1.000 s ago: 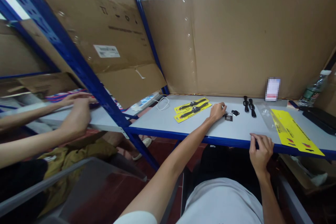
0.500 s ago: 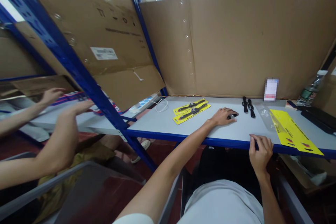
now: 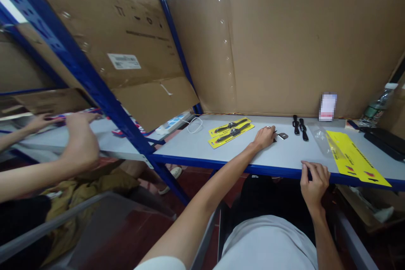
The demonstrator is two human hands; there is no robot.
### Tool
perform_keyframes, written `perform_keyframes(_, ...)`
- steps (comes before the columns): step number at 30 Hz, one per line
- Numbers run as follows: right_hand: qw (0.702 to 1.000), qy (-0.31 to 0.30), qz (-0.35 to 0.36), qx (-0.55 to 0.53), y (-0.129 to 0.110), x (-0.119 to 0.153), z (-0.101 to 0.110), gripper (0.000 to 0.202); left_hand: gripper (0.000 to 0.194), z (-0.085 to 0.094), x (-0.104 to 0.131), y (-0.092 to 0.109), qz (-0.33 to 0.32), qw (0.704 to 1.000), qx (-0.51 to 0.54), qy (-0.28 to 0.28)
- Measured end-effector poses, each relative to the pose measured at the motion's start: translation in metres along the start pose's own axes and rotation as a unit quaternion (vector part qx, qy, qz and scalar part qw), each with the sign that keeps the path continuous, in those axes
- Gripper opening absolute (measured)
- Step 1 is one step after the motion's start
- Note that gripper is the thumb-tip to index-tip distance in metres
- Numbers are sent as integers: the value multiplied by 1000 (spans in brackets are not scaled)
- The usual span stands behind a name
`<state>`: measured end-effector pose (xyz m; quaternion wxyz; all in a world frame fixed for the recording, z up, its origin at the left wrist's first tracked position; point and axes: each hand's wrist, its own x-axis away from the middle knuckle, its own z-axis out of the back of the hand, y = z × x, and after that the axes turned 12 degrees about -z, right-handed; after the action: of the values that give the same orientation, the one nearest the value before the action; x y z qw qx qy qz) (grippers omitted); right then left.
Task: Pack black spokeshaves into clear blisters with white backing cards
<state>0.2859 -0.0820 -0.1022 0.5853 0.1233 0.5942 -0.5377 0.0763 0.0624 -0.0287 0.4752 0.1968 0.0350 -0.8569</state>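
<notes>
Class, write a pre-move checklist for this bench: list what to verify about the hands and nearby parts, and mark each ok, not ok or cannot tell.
1. Left hand at the small dark part: ok.
2. Grip closed on that part: cannot tell.
3. Right hand on the bench's blue edge: ok.
4. Two black straps lie apart from the hands: ok.
5. Yellow cards with tools lie flat on the bench: ok.
6. Co-worker's hands stay at the neighbouring bench: ok.
</notes>
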Motion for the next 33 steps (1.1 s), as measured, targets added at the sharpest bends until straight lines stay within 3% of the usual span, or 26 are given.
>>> perform_keyframes(9, 1000, -8, -19, 5, 0, 1, 0, 22, 50, 2, 0, -2, 35, 999, 3, 6)
perform_keyframes(17, 1000, 8, 5, 1, -2, -1, 0, 17, 34, 2, 0, -4, 23, 1000, 1, 20)
perform_keyframes(23, 1000, -11, -25, 5, -4, -2, 4, 23, 30, -3, -3, -5, 15, 1000, -10, 23)
perform_keyframes(25, 997, -61, -45, 4, -6, -14, 3, 25, 30, -3, -4, -5, 12, 1000, -12, 20)
perform_keyframes(27, 986, -158, -47, 19, -10, -38, -3, 24, 31, -3, -4, -5, 9, 1000, -15, 16)
perform_keyframes(30, 936, -330, -5, 119, -25, -94, -29, 17, 33, -3, -3, -4, 6, 1000, -20, 12)
perform_keyframes(33, 876, -455, 61, 148, -47, -155, -72, 24, 34, -1, -3, -3, 11, 1000, -26, 11)
